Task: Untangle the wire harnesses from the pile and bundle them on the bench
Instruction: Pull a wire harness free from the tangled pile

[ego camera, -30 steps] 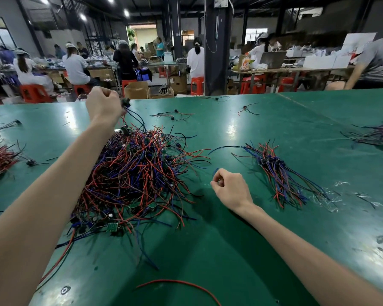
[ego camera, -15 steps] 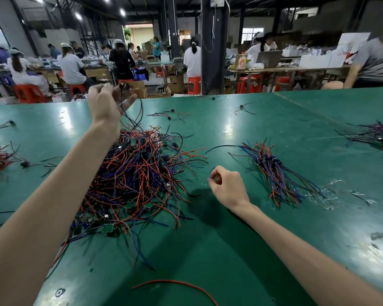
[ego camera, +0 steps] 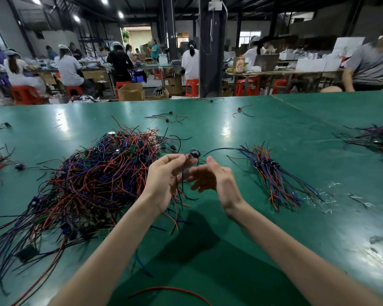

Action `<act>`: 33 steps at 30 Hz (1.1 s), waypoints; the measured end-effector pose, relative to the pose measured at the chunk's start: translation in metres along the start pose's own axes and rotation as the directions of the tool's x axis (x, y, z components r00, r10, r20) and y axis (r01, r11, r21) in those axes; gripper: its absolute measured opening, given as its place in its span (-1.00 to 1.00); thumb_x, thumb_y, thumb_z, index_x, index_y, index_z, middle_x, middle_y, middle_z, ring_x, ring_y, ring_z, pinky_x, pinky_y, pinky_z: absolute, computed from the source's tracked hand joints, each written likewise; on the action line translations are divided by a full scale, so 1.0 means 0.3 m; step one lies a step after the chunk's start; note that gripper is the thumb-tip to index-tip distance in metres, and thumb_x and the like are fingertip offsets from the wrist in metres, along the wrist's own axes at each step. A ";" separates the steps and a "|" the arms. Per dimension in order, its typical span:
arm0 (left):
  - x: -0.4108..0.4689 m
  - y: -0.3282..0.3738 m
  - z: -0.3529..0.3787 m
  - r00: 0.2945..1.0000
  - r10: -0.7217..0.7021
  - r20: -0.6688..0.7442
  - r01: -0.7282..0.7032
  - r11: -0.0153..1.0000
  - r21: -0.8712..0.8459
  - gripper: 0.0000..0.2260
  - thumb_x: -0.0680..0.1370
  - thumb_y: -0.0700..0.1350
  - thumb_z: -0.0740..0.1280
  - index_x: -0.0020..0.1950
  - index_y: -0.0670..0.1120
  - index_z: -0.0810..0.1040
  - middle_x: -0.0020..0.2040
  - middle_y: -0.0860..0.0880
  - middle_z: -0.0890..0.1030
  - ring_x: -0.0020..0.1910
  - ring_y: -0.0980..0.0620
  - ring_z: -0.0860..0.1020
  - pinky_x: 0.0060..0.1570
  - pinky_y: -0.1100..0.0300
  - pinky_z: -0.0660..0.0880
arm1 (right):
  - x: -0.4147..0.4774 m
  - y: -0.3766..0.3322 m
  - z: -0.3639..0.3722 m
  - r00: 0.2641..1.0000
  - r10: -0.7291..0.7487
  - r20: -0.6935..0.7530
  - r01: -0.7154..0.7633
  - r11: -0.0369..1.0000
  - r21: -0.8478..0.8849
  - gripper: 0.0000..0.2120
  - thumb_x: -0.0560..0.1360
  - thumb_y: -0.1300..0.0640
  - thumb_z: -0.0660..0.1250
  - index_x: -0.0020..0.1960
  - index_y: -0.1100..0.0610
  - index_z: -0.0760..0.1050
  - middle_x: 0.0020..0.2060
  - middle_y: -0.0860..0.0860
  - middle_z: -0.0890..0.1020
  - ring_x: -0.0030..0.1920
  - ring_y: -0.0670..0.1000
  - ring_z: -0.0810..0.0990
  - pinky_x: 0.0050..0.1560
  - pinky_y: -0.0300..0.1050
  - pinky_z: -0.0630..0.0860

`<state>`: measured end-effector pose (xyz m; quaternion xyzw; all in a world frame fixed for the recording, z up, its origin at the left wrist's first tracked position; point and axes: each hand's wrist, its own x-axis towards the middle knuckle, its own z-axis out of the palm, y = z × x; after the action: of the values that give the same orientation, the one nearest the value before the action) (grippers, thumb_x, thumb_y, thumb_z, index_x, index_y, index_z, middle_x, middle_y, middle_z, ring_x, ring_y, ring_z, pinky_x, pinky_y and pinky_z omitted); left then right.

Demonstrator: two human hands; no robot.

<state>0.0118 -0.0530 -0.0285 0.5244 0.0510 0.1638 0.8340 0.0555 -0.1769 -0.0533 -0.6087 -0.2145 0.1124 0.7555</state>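
Above the bench [ego camera: 274, 131], between the pile [ego camera: 93, 180] at left and the bundle [ego camera: 272, 173] at right, our left hand [ego camera: 164, 180] pinches a harness [ego camera: 194, 153] by its black end, our right hand [ego camera: 217, 180] spread loose just beside its dangling wires.

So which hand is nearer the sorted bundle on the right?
Right. The right hand is just left of the bundle, not touching; the left hand is farther left, pinching a harness.
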 end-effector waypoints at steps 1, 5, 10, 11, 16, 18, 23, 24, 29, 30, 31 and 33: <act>-0.006 -0.011 -0.006 1.000 -0.016 0.022 0.016 1.000 0.016 -0.91 0.54 -0.36 0.26 -0.13 -0.25 0.52 -0.20 -0.16 0.65 -0.24 0.04 0.65 -0.26 0.25 0.59 | 0.004 0.001 -0.002 0.999 0.030 -0.014 -0.030 0.999 0.017 -0.50 0.64 -0.01 0.01 -0.11 0.25 0.63 -0.32 0.14 0.66 -0.36 0.09 0.58 -0.34 -0.18 0.47; -0.025 -0.028 -0.035 0.995 -0.013 0.094 -0.003 0.986 0.164 -0.91 0.44 -0.44 0.34 -0.13 -0.30 0.59 -0.17 -0.11 0.68 -0.29 0.08 0.63 -0.27 0.31 0.56 | 0.022 0.004 -0.021 0.991 0.131 0.001 -0.131 0.989 0.066 -0.57 0.59 -0.08 0.13 -0.16 0.18 0.64 -0.27 0.09 0.68 -0.30 0.04 0.63 -0.28 -0.19 0.52; -0.034 -0.051 -0.052 0.993 0.012 0.118 -0.068 0.873 0.484 -0.83 0.39 -0.49 0.39 -0.15 -0.26 0.64 -0.33 0.00 0.68 -0.35 0.13 0.60 -0.19 0.25 0.60 | 0.039 0.013 -0.046 0.985 0.171 -0.024 -0.171 0.984 -0.039 -0.85 0.49 0.08 0.35 -0.15 0.15 0.64 -0.35 -0.06 0.64 -0.39 -0.14 0.52 -0.34 -0.30 0.41; -0.034 -0.053 -0.054 0.993 0.016 0.117 -0.075 0.849 0.522 -0.84 0.39 -0.48 0.40 -0.14 -0.26 0.64 -0.35 0.00 0.67 -0.36 0.12 0.60 -0.16 0.22 0.60 | 0.040 0.015 -0.055 0.985 0.170 -0.036 -0.172 0.984 -0.050 -0.88 0.48 0.12 0.37 -0.14 0.15 0.64 -0.38 -0.08 0.62 -0.40 -0.15 0.49 -0.35 -0.31 0.39; -0.032 -0.054 -0.060 0.993 -0.036 0.108 -0.020 0.880 0.474 -0.76 0.37 -0.49 0.41 -0.07 -0.21 0.59 -0.21 -0.10 0.59 -0.37 0.10 0.60 -0.29 0.25 0.60 | 0.042 0.022 -0.074 0.971 0.236 -0.043 -0.230 0.967 0.108 -0.92 0.47 0.28 0.36 -0.16 0.15 0.59 -0.38 -0.02 0.60 -0.44 -0.12 0.53 -0.37 -0.29 0.48; -0.030 -0.056 -0.067 0.992 -0.068 0.109 0.006 0.872 0.489 -0.72 0.36 -0.49 0.43 -0.02 -0.20 0.58 -0.21 -0.10 0.54 -0.36 0.10 0.59 -0.29 0.21 0.61 | 0.042 0.026 -0.074 0.968 0.251 -0.027 -0.246 0.961 0.127 -0.92 0.46 0.28 0.37 -0.16 0.13 0.56 -0.38 -0.01 0.62 -0.42 -0.11 0.55 -0.34 -0.27 0.49; -0.026 -0.062 -0.076 0.988 -0.083 0.127 -0.003 0.824 0.567 -0.73 0.36 -0.48 0.44 -0.10 -0.15 0.59 -0.32 -0.09 0.53 -0.40 0.07 0.59 -0.30 0.14 0.63 | 0.042 0.028 -0.075 0.970 0.239 -0.051 -0.235 0.970 0.060 -0.88 0.39 0.23 0.45 -0.21 0.08 0.54 -0.35 -0.07 0.60 -0.35 -0.13 0.49 -0.31 -0.27 0.38; -0.026 -0.065 -0.077 0.987 -0.081 0.138 -0.015 0.809 0.588 -0.74 0.36 -0.47 0.44 -0.11 -0.15 0.60 -0.32 -0.08 0.53 -0.39 0.05 0.60 -0.28 0.12 0.63 | 0.044 0.027 -0.077 0.971 0.231 -0.054 -0.229 0.973 0.041 -0.87 0.39 0.25 0.46 -0.22 0.07 0.55 -0.36 -0.08 0.59 -0.34 -0.14 0.48 -0.29 -0.26 0.36; -0.030 -0.074 -0.072 0.978 -0.119 0.173 -0.011 0.794 0.608 -0.84 0.43 -0.39 0.43 -0.11 -0.15 0.59 -0.24 -0.12 0.54 -0.27 -0.03 0.57 -0.26 0.11 0.64 | 0.051 0.013 -0.092 0.983 0.181 -0.024 -0.177 0.979 0.101 -0.83 0.43 0.39 0.35 -0.21 0.15 0.57 -0.33 0.01 0.62 -0.33 -0.12 0.55 -0.28 -0.28 0.48; -0.031 -0.076 -0.070 0.975 -0.137 0.172 0.007 0.801 0.599 -0.87 0.45 -0.36 0.41 -0.10 -0.16 0.59 -0.21 -0.15 0.55 -0.24 -0.07 0.56 -0.23 0.06 0.65 | 0.052 0.010 -0.093 0.984 0.178 -0.030 -0.173 0.978 0.119 -0.83 0.43 0.41 0.34 -0.21 0.17 0.57 -0.34 0.03 0.63 -0.34 -0.10 0.57 -0.29 -0.28 0.52; -0.032 -0.076 -0.069 0.973 -0.157 0.170 0.026 0.804 0.594 -0.90 0.47 -0.34 0.40 -0.08 -0.17 0.58 -0.19 -0.17 0.56 -0.21 -0.09 0.55 -0.17 -0.02 0.64 | 0.053 0.008 -0.094 0.982 0.184 -0.040 -0.176 0.974 0.139 -0.84 0.44 0.41 0.33 -0.22 0.19 0.56 -0.34 0.05 0.64 -0.35 -0.08 0.58 -0.30 -0.27 0.55; -0.033 -0.077 -0.067 0.965 -0.203 0.164 0.067 0.800 0.596 -0.85 0.50 -0.32 0.38 0.05 -0.20 0.56 -0.10 -0.22 0.56 -0.16 -0.13 0.56 -0.04 -0.14 0.60 | 0.057 0.010 -0.095 0.973 0.221 -0.061 -0.205 0.959 0.195 -0.86 0.45 0.42 0.31 -0.21 0.23 0.55 -0.31 0.12 0.65 -0.34 -0.02 0.59 -0.29 -0.24 0.59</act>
<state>0.0024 -0.0481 -0.0589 0.7654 0.0441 0.0208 0.6417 0.0840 -0.1936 -0.0578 -0.5587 -0.1048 0.1875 0.8010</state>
